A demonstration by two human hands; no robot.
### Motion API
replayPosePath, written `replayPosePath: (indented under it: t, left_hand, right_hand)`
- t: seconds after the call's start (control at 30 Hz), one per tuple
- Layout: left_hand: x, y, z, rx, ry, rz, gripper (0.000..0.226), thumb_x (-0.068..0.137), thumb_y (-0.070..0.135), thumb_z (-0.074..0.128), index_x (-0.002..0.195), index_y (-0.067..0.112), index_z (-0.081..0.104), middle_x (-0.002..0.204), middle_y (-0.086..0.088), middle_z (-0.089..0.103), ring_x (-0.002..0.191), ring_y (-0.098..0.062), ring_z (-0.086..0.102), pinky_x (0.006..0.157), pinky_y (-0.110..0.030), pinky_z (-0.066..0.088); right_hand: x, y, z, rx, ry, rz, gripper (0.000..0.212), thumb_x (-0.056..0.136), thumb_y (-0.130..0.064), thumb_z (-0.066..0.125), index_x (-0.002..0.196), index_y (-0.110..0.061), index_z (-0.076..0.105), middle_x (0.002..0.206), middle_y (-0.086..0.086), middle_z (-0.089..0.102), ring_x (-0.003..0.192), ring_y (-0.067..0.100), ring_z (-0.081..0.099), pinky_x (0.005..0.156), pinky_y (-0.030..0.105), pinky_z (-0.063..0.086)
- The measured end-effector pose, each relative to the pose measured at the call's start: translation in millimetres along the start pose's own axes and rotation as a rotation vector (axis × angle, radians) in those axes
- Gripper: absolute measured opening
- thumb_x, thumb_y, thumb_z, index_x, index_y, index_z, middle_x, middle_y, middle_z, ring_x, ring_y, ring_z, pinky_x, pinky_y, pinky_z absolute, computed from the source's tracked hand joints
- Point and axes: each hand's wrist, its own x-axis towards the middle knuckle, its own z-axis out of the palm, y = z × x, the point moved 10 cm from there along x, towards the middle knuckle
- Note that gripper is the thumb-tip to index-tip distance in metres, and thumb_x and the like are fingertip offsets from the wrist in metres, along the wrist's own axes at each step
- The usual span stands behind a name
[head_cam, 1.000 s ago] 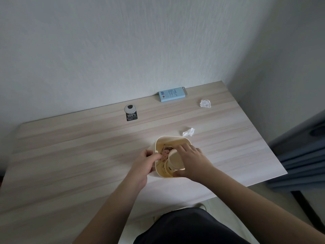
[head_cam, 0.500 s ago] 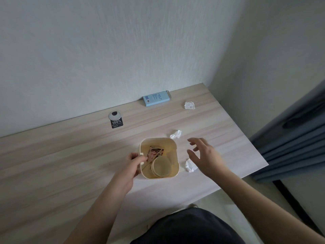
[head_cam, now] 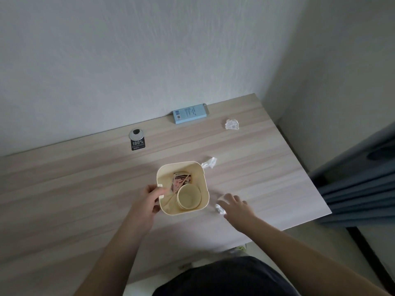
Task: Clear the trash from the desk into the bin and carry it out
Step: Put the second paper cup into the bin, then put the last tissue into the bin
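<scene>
A small cream bin (head_cam: 203, 178) stands on the wooden desk (head_cam: 85, 189), near its front edge. Inside lie a paper cup (head_cam: 189, 197), a pink wrapper (head_cam: 180, 181) and a thin stick. My left hand (head_cam: 149, 199) grips the bin's left rim. My right hand (head_cam: 235, 207) is lowered onto a crumpled white paper (head_cam: 220, 208) just right of the bin, fingers curled over it; the paper still rests on the desk. A second white scrap (head_cam: 210, 163) lies at the bin's far right corner. A third crumpled paper (head_cam: 232, 124) sits further back.
A light blue box (head_cam: 190, 113) lies against the wall at the back. A black tag with a round grey top (head_cam: 137, 139) lies left of it. Blue curtains (head_cam: 359, 184) hang past the desk's right edge. My dark clothing (head_cam: 224, 278) shows below the front edge.
My right hand let the paper cup drop into the bin, moved out to the right, then came down onto the crumpled paper beside the bin. My left hand stayed on the rim.
</scene>
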Motion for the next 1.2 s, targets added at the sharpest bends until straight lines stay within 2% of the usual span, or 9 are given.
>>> replayPosePath:
  t: [0.13, 0.2, 0.33, 0.47, 0.63, 0.73, 0.9, 1.07, 1.2]
  left_hand:
    - [-6.2, -2.5, 17.3, -0.007, 0.037, 0.024, 0.011, 0.082, 0.009, 0.064, 0.091, 0.012, 0.059, 0.067, 0.001, 0.069, 0.059, -0.012, 0.063, 0.055, -0.028, 0.045]
    - [-10.2, -3.2, 22.6, -0.023, 0.064, 0.037, 0.01, 0.084, 0.009, 0.064, 0.093, 0.01, 0.06, 0.074, -0.003, 0.069, 0.067, -0.017, 0.064, 0.058, -0.031, 0.047]
    - [-18.1, -6.0, 29.4, -0.063, 0.131, 0.018, 0.011, 0.085, 0.009, 0.063, 0.095, 0.009, 0.058, 0.085, -0.009, 0.064, 0.076, -0.022, 0.059, 0.064, -0.035, 0.045]
    - [-28.2, -10.7, 31.7, -0.084, 0.179, 0.005, 0.011, 0.083, 0.008, 0.063, 0.093, 0.011, 0.058, 0.08, -0.007, 0.063, 0.071, -0.02, 0.058, 0.062, -0.033, 0.043]
    - [-39.3, -12.4, 26.0, -0.115, 0.237, 0.019, 0.008, 0.084, 0.007, 0.061, 0.09, 0.011, 0.057, 0.077, -0.006, 0.063, 0.067, -0.018, 0.06, 0.056, -0.03, 0.046]
    - [-44.5, -11.9, 20.5, -0.121, 0.272, 0.023, 0.008, 0.084, 0.007, 0.061, 0.088, 0.011, 0.057, 0.077, -0.005, 0.062, 0.065, -0.016, 0.06, 0.054, -0.029, 0.047]
    - [-39.4, -12.2, 13.3, -0.14, 0.262, -0.007, 0.007, 0.085, 0.007, 0.06, 0.09, 0.011, 0.057, 0.073, -0.004, 0.065, 0.06, -0.014, 0.063, 0.05, -0.026, 0.049]
    - [-17.8, -1.0, 14.4, -0.091, 0.205, -0.016, 0.008, 0.085, 0.004, 0.06, 0.089, 0.01, 0.058, 0.078, -0.006, 0.062, 0.065, -0.015, 0.061, 0.051, -0.025, 0.049]
    - [0.4, 13.0, 20.3, -0.068, 0.178, -0.01, 0.01, 0.085, 0.004, 0.06, 0.091, 0.01, 0.057, 0.081, -0.007, 0.062, 0.068, -0.017, 0.06, 0.056, -0.028, 0.048]
  right_hand:
    - [9.6, 13.9, 2.8, 0.026, 0.035, -0.107, 0.046, 0.088, -0.001, 0.053, 0.129, -0.022, 0.048, 0.133, 0.007, 0.043, 0.117, 0.027, 0.048, 0.097, 0.037, 0.045]
    - [16.7, 20.5, -0.8, 0.029, 0.037, -0.167, 0.037, 0.087, 0.002, 0.05, 0.118, -0.016, 0.055, 0.122, 0.008, 0.051, 0.107, 0.028, 0.055, 0.091, 0.035, 0.045]
    - [37.4, 37.1, -30.2, 0.141, 0.074, -0.199, 0.025, 0.091, -0.004, 0.047, 0.109, -0.015, 0.062, 0.113, 0.008, 0.059, 0.1, 0.029, 0.06, 0.084, 0.034, 0.045]
    - [62.6, 48.3, -81.6, 0.309, 0.169, -0.173, 0.019, 0.094, -0.016, 0.055, 0.11, -0.017, 0.064, 0.111, 0.003, 0.064, 0.1, 0.024, 0.062, 0.084, 0.033, 0.048]
    - [95.9, 37.3, -123.2, 0.277, 0.221, -0.231, 0.016, 0.09, -0.03, 0.063, 0.101, -0.022, 0.072, 0.117, -0.001, 0.062, 0.109, 0.021, 0.056, 0.089, 0.033, 0.046]
    - [114.1, 26.7, -124.2, 0.249, 0.2, -0.227, 0.015, 0.089, -0.031, 0.065, 0.101, -0.026, 0.073, 0.129, -0.002, 0.056, 0.117, 0.022, 0.051, 0.097, 0.035, 0.041]
    - [138.3, 10.9, -104.1, 0.226, 0.129, -0.215, 0.014, 0.088, -0.034, 0.065, 0.098, -0.028, 0.072, 0.136, -0.001, 0.051, 0.123, 0.024, 0.047, 0.1, 0.037, 0.035]
    - [150.3, 16.9, -86.5, 0.119, 0.138, -0.176, 0.019, 0.091, -0.019, 0.059, 0.108, -0.022, 0.068, 0.123, 0.003, 0.057, 0.112, 0.025, 0.052, 0.09, 0.035, 0.043]
    - [149.7, 42.5, -102.4, 0.297, 0.233, -0.101, 0.023, 0.089, -0.008, 0.055, 0.111, -0.014, 0.057, 0.108, 0.009, 0.063, 0.093, 0.034, 0.062, 0.072, 0.037, 0.047]
